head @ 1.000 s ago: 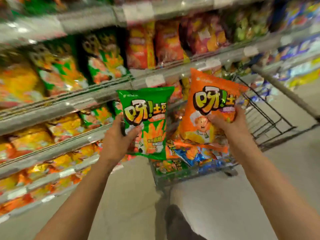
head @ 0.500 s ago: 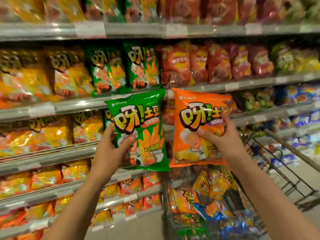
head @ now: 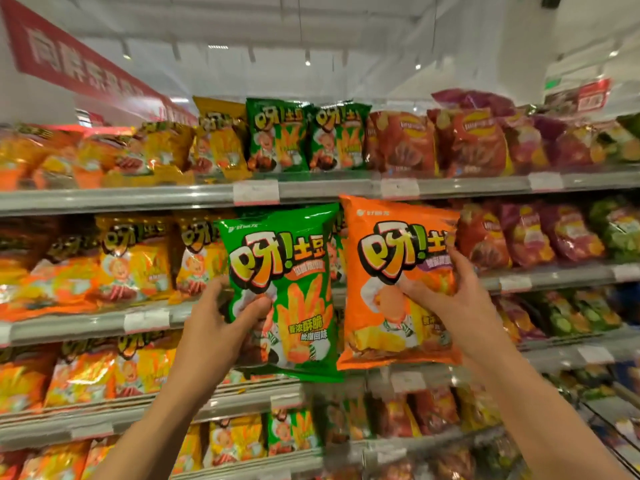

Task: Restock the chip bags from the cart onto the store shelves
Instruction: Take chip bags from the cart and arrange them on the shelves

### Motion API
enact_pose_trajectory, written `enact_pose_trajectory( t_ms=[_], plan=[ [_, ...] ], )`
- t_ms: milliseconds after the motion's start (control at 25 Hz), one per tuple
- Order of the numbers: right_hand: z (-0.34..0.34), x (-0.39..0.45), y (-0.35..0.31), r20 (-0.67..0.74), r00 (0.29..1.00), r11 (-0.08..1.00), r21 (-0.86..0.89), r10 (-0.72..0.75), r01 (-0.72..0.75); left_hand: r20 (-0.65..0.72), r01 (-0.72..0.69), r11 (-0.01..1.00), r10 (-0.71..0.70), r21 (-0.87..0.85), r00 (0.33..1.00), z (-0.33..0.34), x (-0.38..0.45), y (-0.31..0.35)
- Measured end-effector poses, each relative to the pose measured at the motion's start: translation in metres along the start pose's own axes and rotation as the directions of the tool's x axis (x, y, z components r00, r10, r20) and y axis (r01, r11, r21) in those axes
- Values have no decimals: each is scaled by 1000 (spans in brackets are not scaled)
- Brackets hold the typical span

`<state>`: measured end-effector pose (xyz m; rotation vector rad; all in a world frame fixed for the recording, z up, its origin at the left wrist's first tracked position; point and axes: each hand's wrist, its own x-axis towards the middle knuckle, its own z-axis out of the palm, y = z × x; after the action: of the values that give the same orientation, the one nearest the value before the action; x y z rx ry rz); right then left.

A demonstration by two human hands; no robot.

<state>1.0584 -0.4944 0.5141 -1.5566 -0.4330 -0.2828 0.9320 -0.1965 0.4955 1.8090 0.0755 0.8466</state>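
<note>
My left hand [head: 214, 327] grips a green chip bag [head: 294, 271] by its lower left side. An orange chip bag [head: 391, 258] of the same brand sits in my right hand [head: 450, 303], held at its right edge. Both bags are upright, side by side, in front of the second shelf [head: 104, 323]. Matching green bags [head: 277, 136] stand on the top shelf [head: 311, 190] just above. The cart is out of view.
Yellow and orange bags [head: 131, 265] fill the shelves to the left. Red and purple bags [head: 485, 140] and green ones [head: 616, 233] fill the right side. A red sign [head: 79, 67] hangs at the upper left. Lower shelves [head: 242, 400] hold more bags.
My view has swung up from the cart to the upper shelves. Both hands have lifted their bags higher, and the cart has left the frame.
</note>
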Motion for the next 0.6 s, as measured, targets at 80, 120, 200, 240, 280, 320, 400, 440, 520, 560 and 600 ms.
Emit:
enact_pose_trajectory(
  t_ms=[80, 120, 200, 240, 280, 320, 400, 440, 520, 560, 600],
  plan=[
    [-1, 34, -11, -11, 999, 999, 42, -35, 35, -28, -42, 999, 42, 1, 999, 4, 30, 16],
    [-2, 50, -17, -25, 998, 997, 53, -54, 55, -51, -70, 997, 70, 13, 996, 6, 44, 23],
    [-2, 82, -31, -48, 994, 993, 56, -102, 105, -100, -122, 992, 125, 40, 987, 11, 73, 38],
    [-3, 96, -37, -50, 991, 989, 66, -128, 131, -111, -137, 990, 141, 42, 984, 14, 86, 45],
    [-4, 109, -43, -44, 988, 985, 81, -149, 152, -116, -148, 988, 152, 42, 982, 16, 98, 54],
    [-4, 121, -48, -35, 986, 981, 91, -166, 168, -122, -157, 986, 162, 47, 979, 19, 110, 61],
    [-3, 145, -59, -23, 980, 976, 98, -195, 197, -141, -181, 981, 190, 69, 972, 24, 134, 74],
    [-2, 155, -64, -17, 977, 971, 102, -213, 214, -150, -193, 979, 201, 70, 968, 26, 145, 79],
    [0, 173, -74, -9, 966, 961, 104, -257, 257, -175, -211, 976, 217, 52, 960, 30, 164, 89],
    [1, 182, -78, -10, 960, 956, 93, -279, 279, -190, -219, 974, 226, 55, 955, 31, 173, 93],
    [2, 189, -82, -10, 954, 952, 74, -299, 299, -203, -225, 972, 233, 64, 951, 33, 181, 98]
  ],
)
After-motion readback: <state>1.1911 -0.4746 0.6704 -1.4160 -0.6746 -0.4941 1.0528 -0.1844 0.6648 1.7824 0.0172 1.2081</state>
